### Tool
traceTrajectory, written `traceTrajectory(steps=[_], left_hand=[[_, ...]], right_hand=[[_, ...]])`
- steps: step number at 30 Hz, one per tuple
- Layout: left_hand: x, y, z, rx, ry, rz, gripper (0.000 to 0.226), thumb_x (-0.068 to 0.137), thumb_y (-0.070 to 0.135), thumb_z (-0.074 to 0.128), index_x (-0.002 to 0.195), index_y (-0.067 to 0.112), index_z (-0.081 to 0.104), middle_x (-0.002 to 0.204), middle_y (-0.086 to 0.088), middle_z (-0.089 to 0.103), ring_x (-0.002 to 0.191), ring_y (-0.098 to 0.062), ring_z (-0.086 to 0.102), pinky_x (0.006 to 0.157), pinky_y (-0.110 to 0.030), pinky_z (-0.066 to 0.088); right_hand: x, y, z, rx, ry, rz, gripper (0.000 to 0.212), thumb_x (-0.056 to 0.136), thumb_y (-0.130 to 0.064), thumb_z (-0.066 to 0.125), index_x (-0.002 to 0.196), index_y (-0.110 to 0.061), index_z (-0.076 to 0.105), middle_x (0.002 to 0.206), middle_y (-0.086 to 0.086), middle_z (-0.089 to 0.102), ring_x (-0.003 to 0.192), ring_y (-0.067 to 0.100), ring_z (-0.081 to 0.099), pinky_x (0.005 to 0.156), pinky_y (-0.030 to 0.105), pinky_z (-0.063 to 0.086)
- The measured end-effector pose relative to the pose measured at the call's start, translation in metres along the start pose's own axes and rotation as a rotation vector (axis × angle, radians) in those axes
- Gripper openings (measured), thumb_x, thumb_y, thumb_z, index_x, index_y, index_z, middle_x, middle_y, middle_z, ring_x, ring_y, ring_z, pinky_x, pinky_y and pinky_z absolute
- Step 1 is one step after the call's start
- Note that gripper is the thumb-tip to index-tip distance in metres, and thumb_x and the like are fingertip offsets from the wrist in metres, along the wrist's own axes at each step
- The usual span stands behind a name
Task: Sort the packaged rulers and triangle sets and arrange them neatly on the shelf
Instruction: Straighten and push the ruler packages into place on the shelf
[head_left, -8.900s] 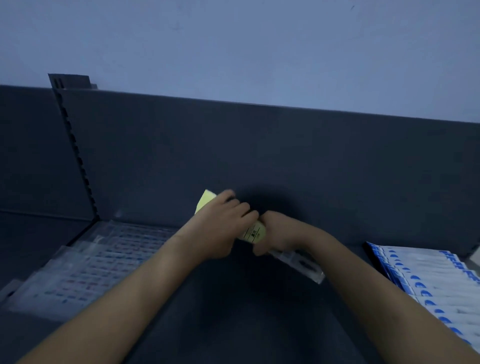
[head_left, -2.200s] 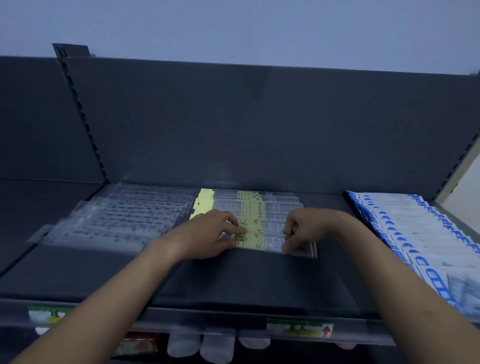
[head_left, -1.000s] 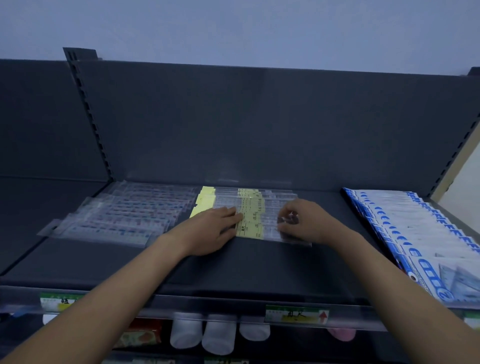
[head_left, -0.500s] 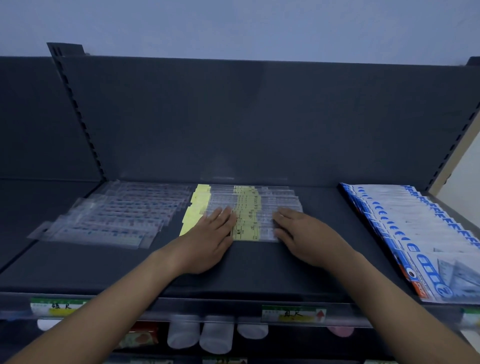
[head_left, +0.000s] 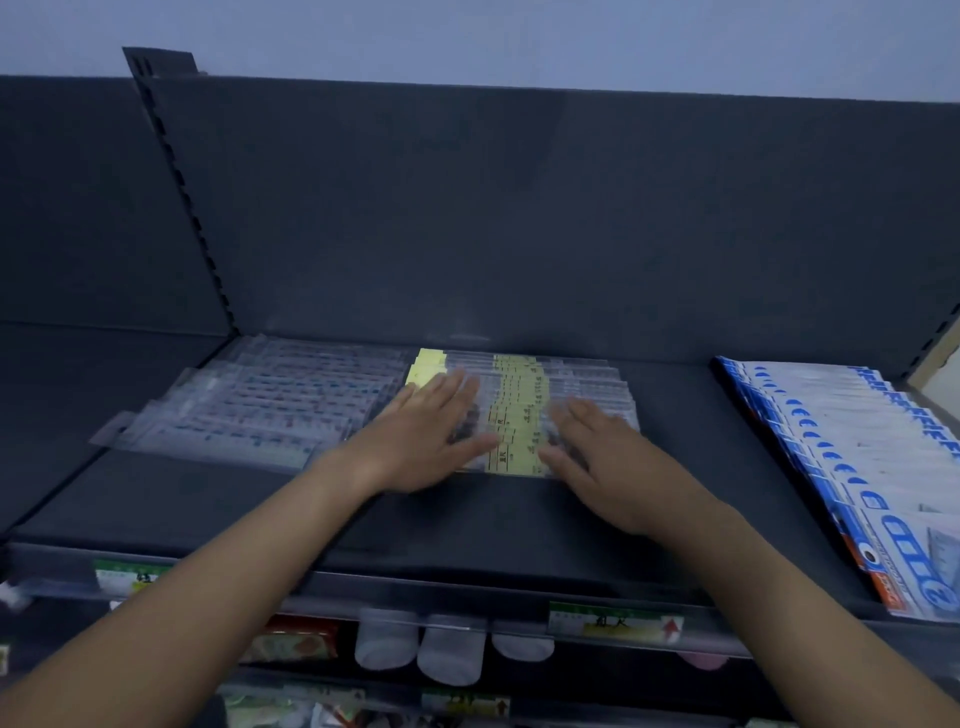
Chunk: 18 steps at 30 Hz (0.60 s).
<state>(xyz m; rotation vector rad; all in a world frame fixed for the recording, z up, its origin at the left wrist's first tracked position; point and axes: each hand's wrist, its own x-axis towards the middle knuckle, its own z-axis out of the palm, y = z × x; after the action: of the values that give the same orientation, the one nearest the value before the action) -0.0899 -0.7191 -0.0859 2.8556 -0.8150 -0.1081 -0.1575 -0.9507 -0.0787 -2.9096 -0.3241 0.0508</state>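
Note:
A row of clear ruler packs with yellow labels (head_left: 517, 415) lies overlapped in the middle of the dark shelf (head_left: 467, 530). My left hand (head_left: 421, 441) rests flat, fingers spread, on the left part of this row. My right hand (head_left: 602, 457) lies flat on its right part. Neither hand grips anything. To the left lies a second fanned row of clear ruler packs with red and blue print (head_left: 260, 415). At the right lies a row of blue and white triangle set packs (head_left: 852, 467).
The shelf's back panel (head_left: 519, 218) rises right behind the rows. A slotted upright (head_left: 182, 197) stands at the back left. Price labels (head_left: 615, 621) sit on the front rail. Below are rolled socks (head_left: 447, 649) and other packets.
Both hands have flattened and slid forward over the yellow-label row, which earlier was pinched at its front edge. The row now lies closer to the back panel.

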Motion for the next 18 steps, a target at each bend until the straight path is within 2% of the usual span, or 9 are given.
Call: traceTrajectory(steps=[3, 5, 8, 12, 15, 18], left_hand=[[0.024, -0.003, -0.009, -0.003, -0.009, -0.089, 0.093, 0.085, 0.077, 0.022, 0.154, 0.021, -0.004, 0.161, 0.0, -0.013, 0.149, -0.016, -0.005, 0.121, -0.041, 0.0], [0.033, -0.002, -0.006, 0.0, -0.053, -0.1, 0.094, 0.085, 0.078, 0.024, 0.154, 0.021, -0.003, 0.161, -0.003, -0.013, 0.149, -0.02, -0.004, 0.121, -0.045, 0.001], [0.035, -0.002, 0.004, 0.002, -0.096, -0.111, 0.102, 0.076, 0.085, 0.02, 0.153, 0.024, -0.008, 0.161, 0.0, -0.017, 0.148, -0.019, -0.011, 0.12, -0.046, -0.005], [0.036, -0.009, -0.003, -0.033, -0.021, -0.114, 0.117, 0.06, 0.095, 0.022, 0.154, 0.027, 0.002, 0.162, 0.002, -0.008, 0.149, -0.018, -0.005, 0.118, -0.043, -0.003], [0.046, -0.012, -0.01, 0.003, 0.031, -0.095, 0.111, 0.066, 0.092, 0.019, 0.154, 0.026, 0.005, 0.162, 0.001, -0.004, 0.149, -0.018, -0.003, 0.119, -0.042, -0.005], [0.056, -0.01, -0.009, -0.003, -0.076, -0.076, 0.097, 0.079, 0.084, 0.021, 0.155, 0.027, 0.001, 0.162, 0.0, -0.006, 0.149, -0.016, -0.006, 0.12, -0.041, -0.006]], right_hand=[[0.024, 0.008, -0.003, -0.013, 0.004, 0.164, 0.077, 0.094, -0.062, 0.017, 0.152, -0.017, -0.006, 0.16, 0.007, -0.01, 0.147, 0.019, -0.009, 0.119, 0.042, -0.002], [0.031, 0.012, 0.001, -0.025, -0.04, 0.228, 0.081, 0.092, -0.067, 0.015, 0.151, -0.018, -0.011, 0.159, 0.006, -0.015, 0.146, 0.02, -0.015, 0.119, 0.046, -0.004], [0.03, 0.017, 0.011, -0.027, -0.064, 0.22, 0.084, 0.088, -0.072, 0.012, 0.15, -0.022, -0.014, 0.159, 0.002, -0.017, 0.145, 0.017, -0.017, 0.118, 0.046, -0.007], [0.034, 0.025, 0.007, -0.018, -0.041, 0.193, 0.086, 0.086, -0.073, 0.011, 0.15, -0.021, -0.014, 0.158, 0.002, -0.017, 0.145, 0.015, -0.017, 0.118, 0.044, -0.008], [0.041, 0.027, 0.002, 0.019, 0.006, 0.212, 0.089, 0.086, -0.073, 0.012, 0.15, -0.016, -0.013, 0.159, 0.004, -0.017, 0.145, 0.015, -0.016, 0.117, 0.043, -0.01], [0.045, 0.025, 0.005, -0.031, -0.033, 0.229, 0.09, 0.086, -0.073, 0.012, 0.15, -0.014, -0.013, 0.159, 0.004, -0.014, 0.146, 0.017, -0.014, 0.118, 0.044, -0.008]])
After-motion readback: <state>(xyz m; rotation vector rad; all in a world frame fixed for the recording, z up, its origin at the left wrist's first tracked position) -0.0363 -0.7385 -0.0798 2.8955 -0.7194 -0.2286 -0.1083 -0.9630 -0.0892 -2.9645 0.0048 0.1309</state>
